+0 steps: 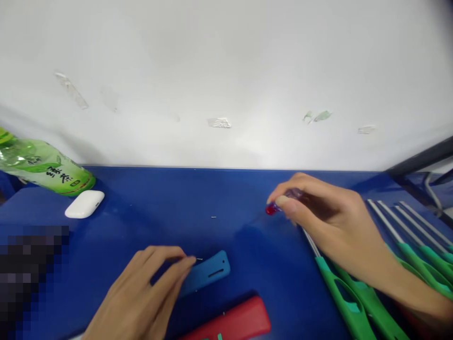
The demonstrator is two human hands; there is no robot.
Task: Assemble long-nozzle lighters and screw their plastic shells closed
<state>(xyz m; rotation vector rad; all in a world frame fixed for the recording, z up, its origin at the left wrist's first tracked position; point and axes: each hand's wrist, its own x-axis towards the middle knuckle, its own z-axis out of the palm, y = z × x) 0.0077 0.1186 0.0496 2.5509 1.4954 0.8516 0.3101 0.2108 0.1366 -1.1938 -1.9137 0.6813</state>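
Observation:
My left hand [152,283] pinches a tiny metal pin [199,259] between thumb and forefinger, just over a blue plastic piece [212,271] that has a slot and a small hole. The fingers hide the near part of that piece. A red plastic piece [244,318] lies below it, near the bottom edge. At the right, my right hand [318,208] is closed around a screwdriver handle [276,206], clear purple with a red end; its thin shaft is blurred and points down-left. Another small pin [213,217] rests on the blue table between the hands.
Several green-handled tools [348,302] with metal rods lie at the right, partly under my right forearm. A green tea bottle [53,167] and a white earphone case [85,204] are at the left. A white wall [247,71] rises behind the blue table [159,198].

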